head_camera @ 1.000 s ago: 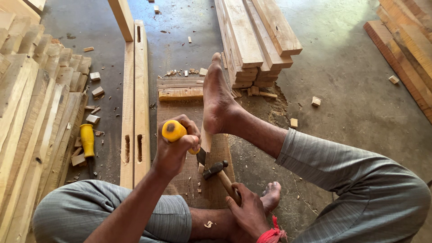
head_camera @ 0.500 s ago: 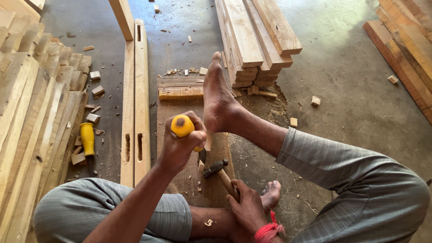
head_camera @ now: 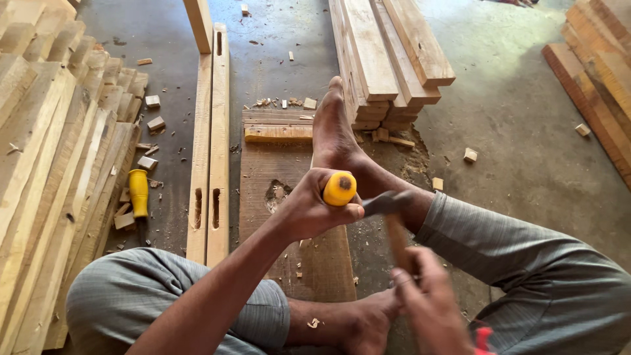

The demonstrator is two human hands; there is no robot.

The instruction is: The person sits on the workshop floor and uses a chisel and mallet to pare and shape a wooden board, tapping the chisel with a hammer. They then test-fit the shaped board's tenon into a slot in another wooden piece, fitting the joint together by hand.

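The left hand (head_camera: 309,210) is clamped around the yellow plastic handle of a chisel (head_camera: 339,189), held over the flat wooden plank (head_camera: 276,164) just beside the bare foot (head_camera: 335,135) resting on it. The right hand (head_camera: 430,302) grips the wooden handle of a hammer (head_camera: 388,210), whose blurred metal head sits just right of the chisel handle. A second yellow-handled chisel (head_camera: 139,197) lies on the floor, well apart.

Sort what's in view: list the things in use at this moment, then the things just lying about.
In use:
left hand gripping yellow-handled chisel
right hand holding hammer
board under the foot

Lying about:
spare yellow-handled chisel
two mortised rails
stacked planks
wood offcuts
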